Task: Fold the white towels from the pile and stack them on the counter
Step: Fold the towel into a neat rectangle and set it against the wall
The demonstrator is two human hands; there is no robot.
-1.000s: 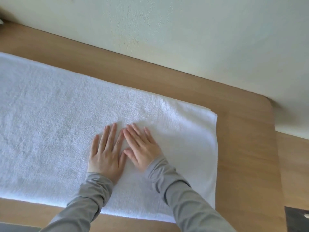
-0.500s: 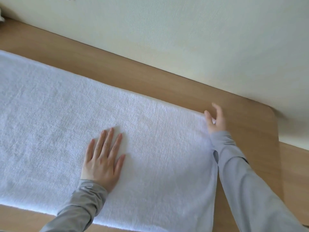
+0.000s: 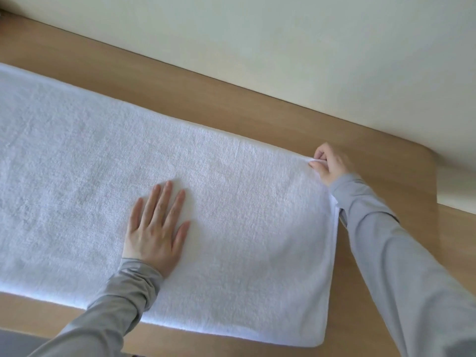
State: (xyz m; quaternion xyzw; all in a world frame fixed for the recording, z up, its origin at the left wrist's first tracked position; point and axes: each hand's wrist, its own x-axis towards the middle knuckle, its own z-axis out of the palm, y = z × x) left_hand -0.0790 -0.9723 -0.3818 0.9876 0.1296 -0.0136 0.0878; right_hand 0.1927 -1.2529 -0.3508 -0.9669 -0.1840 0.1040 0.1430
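The wall closes off the whole far side of the worktop. Between it and the far edge of the towel lies a bare wooden strip, open for a hand to travel along. The towel covers most of the surface and runs out of view on the left. To its right, bare wood reaches the worktop's rounded corner, but the right hand, pinching the towel's far right corner, and its sleeve cross that side. The left hand lies flat on the towel's middle. A narrow bare strip runs along the near edge.
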